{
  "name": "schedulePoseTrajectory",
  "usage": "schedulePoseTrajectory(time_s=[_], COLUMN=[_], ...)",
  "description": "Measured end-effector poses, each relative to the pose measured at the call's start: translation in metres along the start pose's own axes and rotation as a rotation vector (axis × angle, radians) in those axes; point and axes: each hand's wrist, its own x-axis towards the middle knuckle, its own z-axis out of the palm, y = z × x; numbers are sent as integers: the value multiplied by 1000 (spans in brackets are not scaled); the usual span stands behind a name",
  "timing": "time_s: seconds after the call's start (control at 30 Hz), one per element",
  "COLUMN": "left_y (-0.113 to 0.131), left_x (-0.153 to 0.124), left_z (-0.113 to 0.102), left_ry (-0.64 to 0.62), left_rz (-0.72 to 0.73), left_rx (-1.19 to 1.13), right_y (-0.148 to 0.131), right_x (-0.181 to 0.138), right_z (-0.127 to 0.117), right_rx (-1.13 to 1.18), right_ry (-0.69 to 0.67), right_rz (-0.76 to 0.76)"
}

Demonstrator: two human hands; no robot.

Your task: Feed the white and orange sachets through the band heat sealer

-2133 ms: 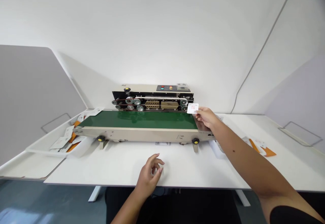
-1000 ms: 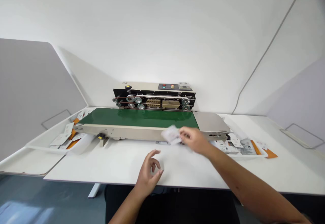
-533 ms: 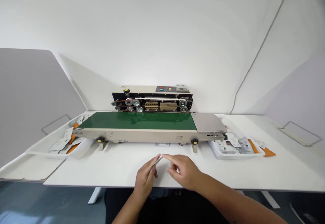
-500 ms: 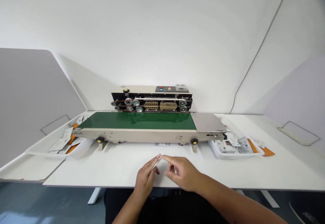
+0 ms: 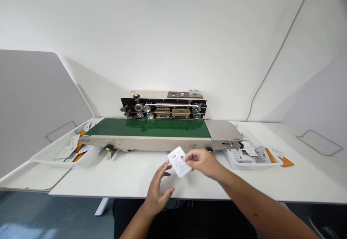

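Head camera: right hand (image 5: 203, 162) pinches a white packet (image 5: 178, 161) over the table (image 5: 121, 177), left hand (image 5: 158, 185) spread and empty; more packets (image 5: 256, 156) lie in a tray (image 5: 230, 162) beside the green conveyor sealer (image 5: 151, 127).

A long metal conveyor sealer (image 5: 159, 143) stands on a flat desk (image 5: 108, 181), between a shallow plastic tray (image 5: 48, 161) on the left and another shallow plastic tray (image 5: 233, 163) on the right, both holding printed sachets (image 5: 255, 156).

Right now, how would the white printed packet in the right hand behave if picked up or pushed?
The white printed packet is probably light: the right hand holds it by one edge with its fingertips. It shows no droop, so it seems fairly stiff. Its thin, flat shape might slide easily if pushed.
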Motion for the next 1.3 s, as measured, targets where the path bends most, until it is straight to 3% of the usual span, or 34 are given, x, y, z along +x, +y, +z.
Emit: schedulePoseTrajectory(time_s=[0.07,0.23,0.37,0.6,0.73,0.8,0.87,0.9,0.97,1.0,1.07,1.17,1.3], left_y=[2,7,11,14,13,11,10,10,10,11,12,14,17], left_x=[2,6,7,10,10,9,8,9,10,10,12,14,18], left_z=[1,-2,-6,-6,-7,-7,-8,-8,-8,-7,-6,-5,-3], left_ry=[26,0,-32,-19,-33,-51,-66,-73,-92,-103,-126,-150,-161], left_rz=[-9,3,9,28,9,-2,-14,-17,-9,-4,4,8,7], left_rx=[-45,9,89,104,105,103,100,100,110,120,146,177,192], right_y=[-15,-34,-28,-27,-37,-38,-30,-22,1,15,43,74,85], right_x=[14,56,85,118,113,92,63,47,18,7,-5,-3,10], right_z=[-31,-112,-141,-134,-125,-111,-87,-71,-39,-24,0,17,18], right_rx=[84,142,171,133,28,-147,-440,-562,-701,-755,-829,-912,-990], right_ry=[107,580,680,576,584,675,744,683,354,167,-28,-114,-140], right_rz=[-36,-84,-28,39,24,-91,-314,-417,-525,-539,-506,-317,-83])
